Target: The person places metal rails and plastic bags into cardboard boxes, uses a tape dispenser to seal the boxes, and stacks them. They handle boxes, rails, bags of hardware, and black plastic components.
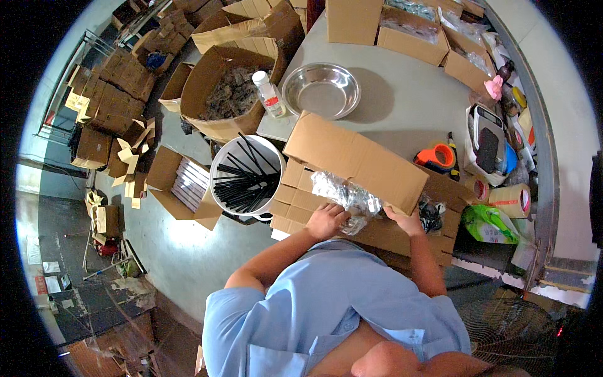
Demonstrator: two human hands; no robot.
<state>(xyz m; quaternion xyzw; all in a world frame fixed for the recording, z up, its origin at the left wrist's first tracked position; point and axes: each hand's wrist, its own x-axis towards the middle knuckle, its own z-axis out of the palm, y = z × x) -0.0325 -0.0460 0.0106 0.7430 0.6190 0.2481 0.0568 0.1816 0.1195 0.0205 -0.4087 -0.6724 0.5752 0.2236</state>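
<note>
In front of me a brown cardboard box [358, 154] lies tilted on its side on the table, its near side toward my body. A crinkled clear plastic bag [345, 191] with shiny contents pokes out of that side; what it holds I cannot make out. My left hand [328, 221] is closed on the bag's near left part, fingers curled. At the box's right end, my right hand [406, 221] grips the cardboard edge, its thumb beside the plastic and its other fingers partly hidden. Flattened cardboard [433, 242] lies beneath.
Left stands a white bucket [281, 157] of black rods. Beyond are a steel basin [320, 91], a white-capped bottle [269, 94] and a large carton [195, 94]. To the right lie orange tape [441, 157], a cutter [453, 154], a scale [487, 141] and a green pouch [490, 224].
</note>
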